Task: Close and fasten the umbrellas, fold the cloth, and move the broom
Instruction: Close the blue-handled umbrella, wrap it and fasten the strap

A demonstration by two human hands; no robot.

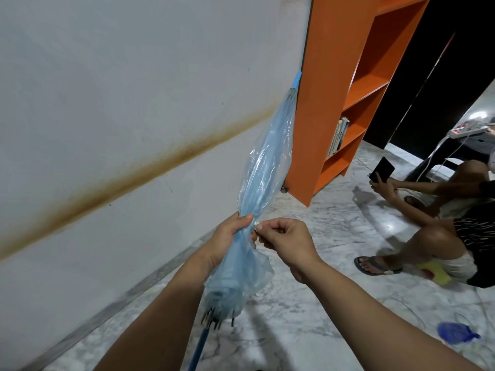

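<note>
Umbrella: one translucent blue umbrella [263, 167], canopy collapsed, held slantwise in front of the wall, tip up toward the shelf, rib ends and blue shaft down near the camera.
Left hand: left hand [230, 236] wrapped around the gathered canopy at mid-length, fingers clamped on it.
Right hand: right hand [288, 242] just beside the left, fingers pinched together on something small at the canopy, possibly the fastening strap; too small to confirm.
Shelf: one orange shelf unit [356, 84] against the wall, a few books on a lower shelf.
Floor: marble floor [308, 317]; one blue crumpled item [455, 332] at lower right.
Wall: white wall [120, 89], one brown streak.
Others: one seated person [442, 223] holding one phone.
</note>
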